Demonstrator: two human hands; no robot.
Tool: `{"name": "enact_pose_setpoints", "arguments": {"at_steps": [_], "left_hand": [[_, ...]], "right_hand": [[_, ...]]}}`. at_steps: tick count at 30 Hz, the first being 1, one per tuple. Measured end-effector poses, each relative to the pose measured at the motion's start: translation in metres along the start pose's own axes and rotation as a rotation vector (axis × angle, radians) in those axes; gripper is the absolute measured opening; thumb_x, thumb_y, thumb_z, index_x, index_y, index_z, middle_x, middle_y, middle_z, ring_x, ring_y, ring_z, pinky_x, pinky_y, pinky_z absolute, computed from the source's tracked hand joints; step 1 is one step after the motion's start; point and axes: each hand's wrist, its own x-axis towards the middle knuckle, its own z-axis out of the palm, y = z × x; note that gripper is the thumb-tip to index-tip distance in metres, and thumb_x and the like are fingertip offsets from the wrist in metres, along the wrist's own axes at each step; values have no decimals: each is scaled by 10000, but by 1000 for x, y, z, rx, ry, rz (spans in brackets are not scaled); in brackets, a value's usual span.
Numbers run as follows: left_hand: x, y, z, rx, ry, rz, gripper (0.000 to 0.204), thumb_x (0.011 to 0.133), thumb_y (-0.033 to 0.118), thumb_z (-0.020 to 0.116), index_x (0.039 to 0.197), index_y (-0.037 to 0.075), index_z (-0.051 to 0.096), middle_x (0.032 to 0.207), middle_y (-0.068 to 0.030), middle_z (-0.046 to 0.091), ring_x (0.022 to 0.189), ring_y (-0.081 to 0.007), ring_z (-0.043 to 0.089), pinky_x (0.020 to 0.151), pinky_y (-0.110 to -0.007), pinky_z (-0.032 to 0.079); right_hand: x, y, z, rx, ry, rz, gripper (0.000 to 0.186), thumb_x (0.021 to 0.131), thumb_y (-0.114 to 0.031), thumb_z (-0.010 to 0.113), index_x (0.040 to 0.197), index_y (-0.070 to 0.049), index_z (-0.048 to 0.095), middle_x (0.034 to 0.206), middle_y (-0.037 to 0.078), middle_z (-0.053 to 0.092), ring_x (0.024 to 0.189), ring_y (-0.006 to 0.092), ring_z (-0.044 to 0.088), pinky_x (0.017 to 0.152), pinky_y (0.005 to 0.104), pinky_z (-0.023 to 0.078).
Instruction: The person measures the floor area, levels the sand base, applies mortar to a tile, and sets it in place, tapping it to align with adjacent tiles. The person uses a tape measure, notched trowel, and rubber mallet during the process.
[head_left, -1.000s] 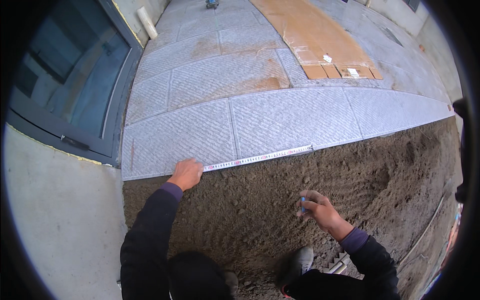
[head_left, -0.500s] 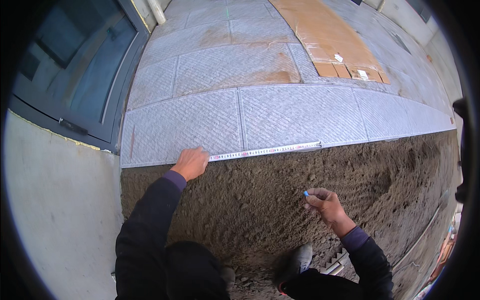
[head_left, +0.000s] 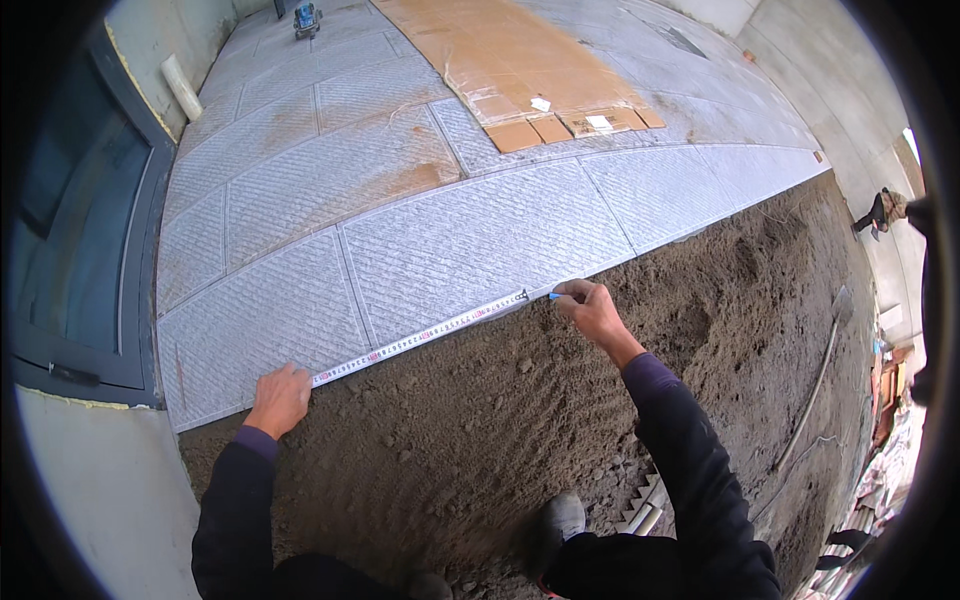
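Along the front edge of the grey textured paving slabs [head_left: 480,225] lies a white tape measure [head_left: 430,333], its blade stretched out to the right. My left hand [head_left: 280,400] is closed on the blade's left end, at the slab edge. Just past the blade's far end, my right hand [head_left: 592,310] pinches a small blue stick-like piece [head_left: 556,295] close to the slab edge; most of it is hidden by the fingers. Loose brown soil [head_left: 430,450] spreads below both hands and around my shoe [head_left: 565,515].
Flattened cardboard [head_left: 530,70] covers slabs farther back. A small blue device [head_left: 307,18] stands at the far left. The dark-framed door [head_left: 90,250] borders the left side. A notched tool [head_left: 645,505] lies by my shoe; a long-handled tool [head_left: 812,385] and another person [head_left: 882,212] are at right.
My right hand has moved up from over the soil to the slab edge, by the blade's end. The view has swung to the right. My left hand still holds the tape.
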Motion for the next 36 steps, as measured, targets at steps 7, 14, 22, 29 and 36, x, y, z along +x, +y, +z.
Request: {"name": "enact_pose_setpoints", "arguments": {"at_steps": [7, 14, 22, 29, 36], "left_hand": [[2, 2, 1, -25, 24, 53, 116, 932, 155, 641, 868, 62, 615, 871, -140, 599, 810, -397, 636, 703, -529, 501], [3, 7, -6, -5, -16, -15, 111, 934, 158, 650, 868, 70, 640, 864, -149, 608, 791, -409, 638, 685, -530, 502], [2, 4, -4, 29, 0, -1, 136, 940, 161, 660, 861, 52, 635, 853, -161, 600, 773, -414, 634, 673, -526, 504], [3, 1, 0, 29, 6, 16, 152, 945, 167, 656, 850, 54, 620, 851, -159, 597, 770, -409, 637, 668, -521, 508], [3, 0, 1, 61, -19, 1, 121, 944, 156, 653, 871, 66, 618, 861, -152, 596, 781, -402, 640, 672, -515, 509]], "right_hand": [[28, 4, 12, -145, -75, -35, 241, 890, -129, 745, 1090, 2, 770, 873, 121, 745, 807, 190, 679, 746, 364, 554], [36, 5, 15, -124, -128, -130, 204, 894, -95, 737, 1072, -4, 779, 903, 131, 756, 814, 200, 682, 754, 361, 558], [39, 5, 18, -146, -152, -86, 182, 871, -64, 741, 1039, -23, 795, 894, 124, 762, 842, 197, 692, 768, 355, 561], [36, 10, 13, -118, -169, -54, 162, 862, -73, 771, 1016, -30, 797, 876, 111, 748, 809, 176, 673, 746, 348, 555], [24, 19, 16, -67, -133, -46, 196, 899, -114, 762, 1052, 9, 767, 835, 87, 721, 769, 147, 654, 697, 336, 541]]}}
